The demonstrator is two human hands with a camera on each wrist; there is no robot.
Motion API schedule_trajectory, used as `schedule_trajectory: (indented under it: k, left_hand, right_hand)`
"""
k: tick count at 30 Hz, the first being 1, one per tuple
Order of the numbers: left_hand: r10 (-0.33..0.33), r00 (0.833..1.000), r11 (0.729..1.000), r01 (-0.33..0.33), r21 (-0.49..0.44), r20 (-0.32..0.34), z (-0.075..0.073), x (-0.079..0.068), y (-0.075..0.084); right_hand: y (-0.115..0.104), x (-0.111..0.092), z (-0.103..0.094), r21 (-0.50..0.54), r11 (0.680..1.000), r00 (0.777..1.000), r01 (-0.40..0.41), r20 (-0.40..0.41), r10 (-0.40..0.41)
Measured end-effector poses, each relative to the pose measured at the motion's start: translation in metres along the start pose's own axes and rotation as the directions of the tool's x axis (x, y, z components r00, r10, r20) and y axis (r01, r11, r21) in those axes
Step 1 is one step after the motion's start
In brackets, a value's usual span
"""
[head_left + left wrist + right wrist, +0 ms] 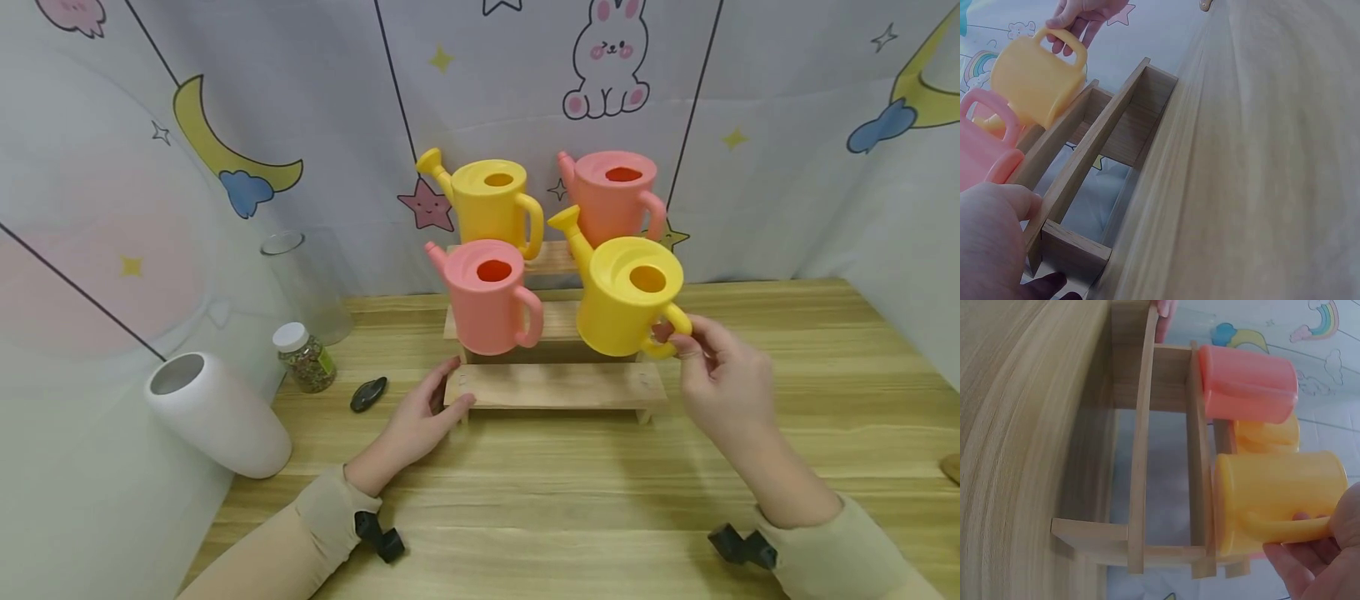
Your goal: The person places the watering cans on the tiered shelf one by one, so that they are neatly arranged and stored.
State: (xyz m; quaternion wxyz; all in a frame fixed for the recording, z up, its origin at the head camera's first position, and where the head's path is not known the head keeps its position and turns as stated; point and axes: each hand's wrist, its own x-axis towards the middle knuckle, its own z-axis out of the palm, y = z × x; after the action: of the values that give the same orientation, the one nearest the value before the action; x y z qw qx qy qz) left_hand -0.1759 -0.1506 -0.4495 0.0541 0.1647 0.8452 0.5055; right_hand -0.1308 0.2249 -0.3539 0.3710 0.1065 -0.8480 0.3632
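My right hand pinches the handle of a yellow watering can at the right end of the middle step of a wooden three-step stand. That can's base is at or just over the step; contact is unclear. My left hand grips the left end of the lowest step, thumb on top in the left wrist view. To the left on the middle step stands a pink watering can. On the top step are a second yellow watering can and a second pink one, partly hidden by the front cans.
Left of the stand are a white vase, a lidded jar, a clear glass vase and a dark stone-like object. A patterned curtain hangs behind. A brown item shows at the table's right edge.
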Motion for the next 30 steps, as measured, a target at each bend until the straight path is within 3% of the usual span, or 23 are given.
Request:
schedule_trajectory:
  k: [10,19,30]
  left_hand:
    - [0.002,1.000,1.000,-0.002,-0.004,0.000,0.0002,0.0002,0.0001]
    - [0.006,1.000,1.000,-0.006,0.007,0.002,0.0001,0.0001,-0.0012]
    - [0.008,1.000,1.000,-0.008,0.022,-0.007,0.0004,-0.0002,0.0001]
  right_hand:
    - [0.0018,0.0011,0.0001,-0.041,0.999,0.998,-0.028,0.050,0.030]
    - [-0.0036,0.0025,-0.0011,-0.003,0.996,0.992,-0.089,0.089,0.089]
    - [-0.0027,0.0033,-0.0015,0.023,0.994,0.990,-0.103,0.099,0.101]
